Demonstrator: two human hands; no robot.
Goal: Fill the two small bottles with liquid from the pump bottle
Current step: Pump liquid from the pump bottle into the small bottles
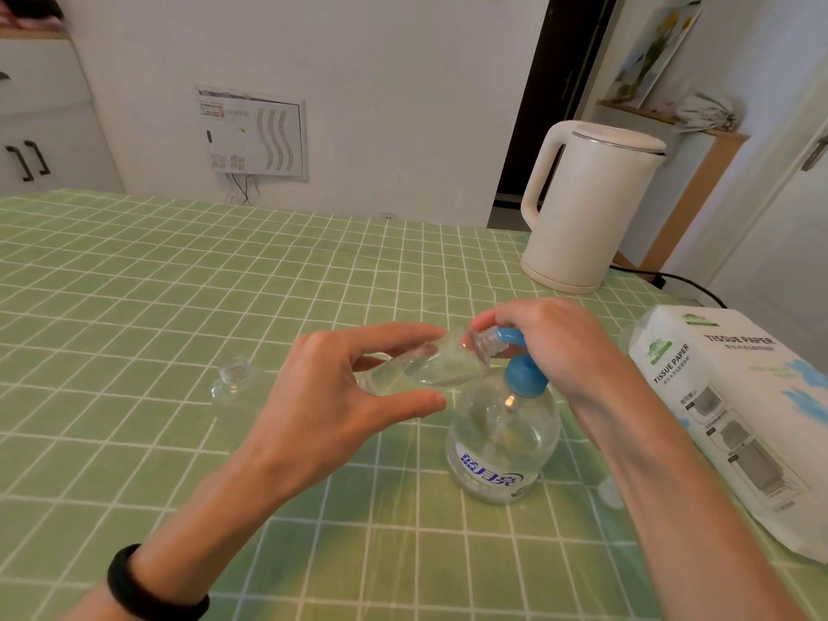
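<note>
A clear pump bottle (502, 441) with a blue pump head (515, 340) stands on the green checked tablecloth, right of centre. My left hand (340, 396) holds a small clear bottle (430, 365) tilted on its side, its threaded neck against the blue spout; some clear liquid lies inside it. My right hand (560, 347) rests on top of the pump head, fingers curled over it. A second small clear bottle (235, 380) stands uncapped on the cloth to the left.
A white electric kettle (587, 203) stands at the back right with its black cord (672, 280) trailing off. A tissue paper pack (739, 419) lies at the right edge. A small whitish cap (610, 490) lies beside the pump bottle.
</note>
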